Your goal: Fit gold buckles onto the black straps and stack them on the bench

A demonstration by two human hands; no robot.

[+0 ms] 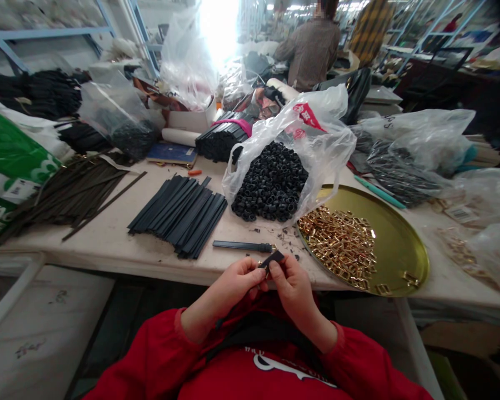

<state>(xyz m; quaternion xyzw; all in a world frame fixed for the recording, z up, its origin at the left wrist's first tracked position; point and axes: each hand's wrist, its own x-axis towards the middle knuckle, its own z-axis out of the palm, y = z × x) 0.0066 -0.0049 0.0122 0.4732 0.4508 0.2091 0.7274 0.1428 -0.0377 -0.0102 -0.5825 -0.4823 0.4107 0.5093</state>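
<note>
My left hand (pixel 233 283) and my right hand (pixel 289 283) meet at the table's front edge, both pinched on the end of a black strap (pixel 271 259) with a small gold buckle between the fingertips. The strap runs down toward my red sleeves. Just beyond my hands a finished black strap with a buckle (pixel 244 245) lies flat on the table. To the right stands a round gold tray (pixel 400 244) with a heap of gold buckles (pixel 339 241). An open plastic bag of black loops (pixel 270 183) sits behind it.
A fan of black straps (pixel 179 214) lies left of centre, with thinner dark strips (pixel 66 194) further left. Plastic bags, a strap bundle and a blue book crowd the back. A green-and-white sack (pixel 8 166) stands at left. A seated person (pixel 312 50) faces away.
</note>
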